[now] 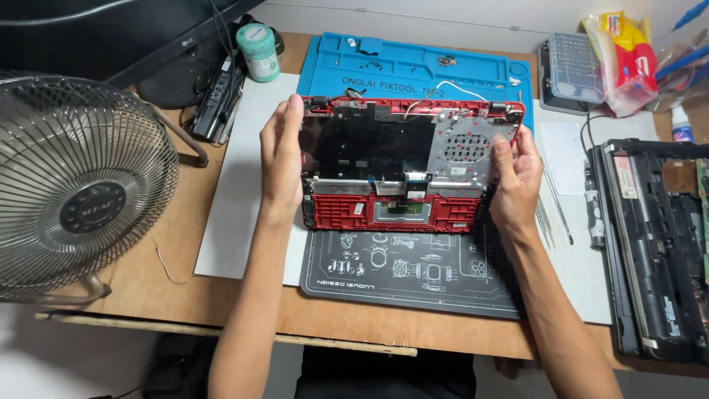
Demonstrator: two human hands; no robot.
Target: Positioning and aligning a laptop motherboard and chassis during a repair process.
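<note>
The red laptop shell [410,166] lay inner side up over the near edge of the blue mat [413,70], stripped of its main board, with bare metal plate, black sheet and loose white wires showing; the touchpad still sat in place, so stripping looked well along but unfinished. The left hand [281,159] gripped the shell's left edge, the right hand [517,174] its right edge. Right of the shell lay a screwdriver [593,214] and another opened laptop [661,244]; left of it stood a fan [77,181]

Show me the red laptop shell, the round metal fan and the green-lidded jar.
red plastic laptop shell [347,210]: head view, its lower red ribbed part.
round metal wire fan [92,207]: head view, its dark hub.
green-lidded round jar [257,37]: head view, its lid.
</note>
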